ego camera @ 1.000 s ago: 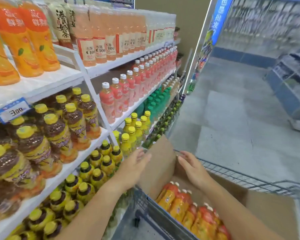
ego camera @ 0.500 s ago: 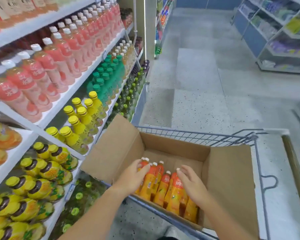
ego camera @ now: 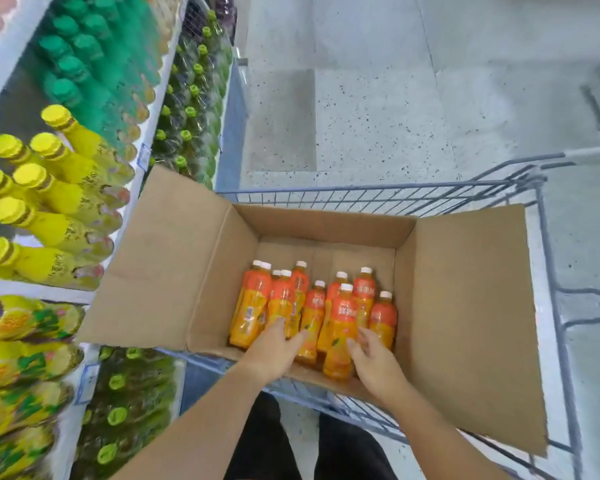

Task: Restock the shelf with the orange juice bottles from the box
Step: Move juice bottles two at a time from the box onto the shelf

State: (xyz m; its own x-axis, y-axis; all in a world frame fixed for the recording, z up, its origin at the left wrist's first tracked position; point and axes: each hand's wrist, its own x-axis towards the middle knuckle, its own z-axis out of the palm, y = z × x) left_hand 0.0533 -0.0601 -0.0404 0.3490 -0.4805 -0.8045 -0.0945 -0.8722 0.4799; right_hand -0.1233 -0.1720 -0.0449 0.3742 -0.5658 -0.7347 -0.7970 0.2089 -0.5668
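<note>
My view has tipped down since a moment ago; the open brown cardboard box (ego camera: 465,306) fills mid-frame. My left hand (ego camera: 274,348) and right hand (ego camera: 374,358), fingers spread, now touch white-capped orange juice bottles (ego camera: 343,313) inside, seemingly not yet gripping.

An open box (ego camera: 174,258) sits in a cart (ego camera: 548,258) at centre, bottles (ego camera: 342,320) upright inside at six o'clock, shelf (ego camera: 14,46) at nine o'clock.
</note>
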